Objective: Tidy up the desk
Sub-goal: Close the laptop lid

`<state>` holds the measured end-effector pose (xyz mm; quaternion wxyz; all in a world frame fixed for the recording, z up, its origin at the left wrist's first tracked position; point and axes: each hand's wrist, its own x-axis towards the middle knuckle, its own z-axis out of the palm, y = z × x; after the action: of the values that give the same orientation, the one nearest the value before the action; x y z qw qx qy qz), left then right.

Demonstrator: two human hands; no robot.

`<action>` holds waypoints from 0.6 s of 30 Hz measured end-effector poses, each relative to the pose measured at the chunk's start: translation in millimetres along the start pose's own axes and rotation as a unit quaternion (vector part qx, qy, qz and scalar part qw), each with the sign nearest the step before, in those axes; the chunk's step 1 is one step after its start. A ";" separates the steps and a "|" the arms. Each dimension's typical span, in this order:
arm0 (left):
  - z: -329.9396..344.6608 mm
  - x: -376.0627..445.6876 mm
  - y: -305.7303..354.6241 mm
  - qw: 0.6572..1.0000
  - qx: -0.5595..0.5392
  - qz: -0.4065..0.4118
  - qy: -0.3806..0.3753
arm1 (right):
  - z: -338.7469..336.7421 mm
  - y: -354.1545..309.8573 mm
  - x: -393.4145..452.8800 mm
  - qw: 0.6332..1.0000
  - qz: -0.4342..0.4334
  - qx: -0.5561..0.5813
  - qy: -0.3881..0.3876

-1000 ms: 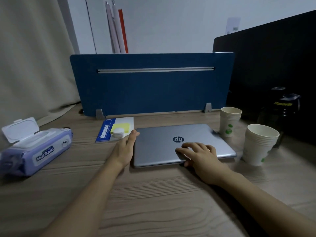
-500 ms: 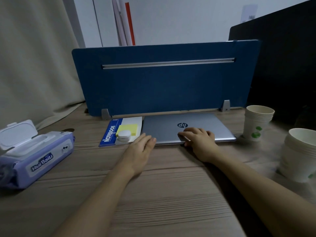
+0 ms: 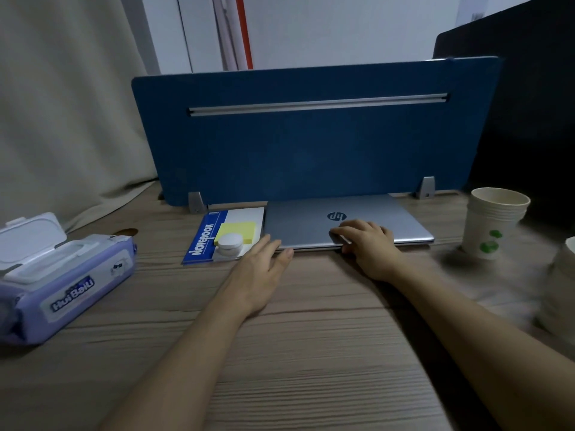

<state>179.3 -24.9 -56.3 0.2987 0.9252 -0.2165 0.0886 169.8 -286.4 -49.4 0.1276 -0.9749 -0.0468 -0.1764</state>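
A closed silver laptop [image 3: 311,222] lies flat at the back of the wooden desk [image 3: 311,353], its far edge against the blue divider panel [image 3: 311,144]. My right hand [image 3: 370,247] rests on the lid near its front edge, fingers spread over the logo side. My left hand [image 3: 261,269] lies flat on the desk, fingertips touching the laptop's front left corner. Just left of the laptop lies a blue-and-white notebook [image 3: 245,213] with a yellow sticky-note pad [image 3: 239,230] and a small white round object [image 3: 229,244] on top.
A purple wet-wipes pack [image 3: 65,281] with its lid flipped up sits at the left. A stack of paper cups [image 3: 491,222] stands right of the laptop; another cup stack [image 3: 560,287] is blurred at the right edge. A dark panel rises at the right rear.
Both hands have pushed the laptop away from me until it reached the divider, beside the notebook. The view has shifted forward and left, so the cups now sit further right.
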 end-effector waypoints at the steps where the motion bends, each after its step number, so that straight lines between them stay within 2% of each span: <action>1: -0.5 -0.3 -0.3 1.000 -0.002 0.001 0.000 | -1.6 -1.9 -1.7 1.000 0.004 0.009 -0.003; 8: -10.0 -12.0 5.0 0.999 -0.006 0.018 0.034 | -14.2 -28.4 -35.8 0.998 -0.014 0.056 -0.026; 14: -24.7 -45.4 9.6 0.998 0.011 0.031 0.056 | -22.6 -67.3 -72.6 0.980 0.000 0.194 -0.031; 18: -52.1 -75.5 0.9 0.992 0.007 0.037 0.119 | -19.7 -105.3 -86.1 0.957 0.007 0.288 -0.037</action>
<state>109.9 31.5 -36.0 0.3124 0.9016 -0.2128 0.2104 68.5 -194.2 -37.8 0.4024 -0.9029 -0.0937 -0.1186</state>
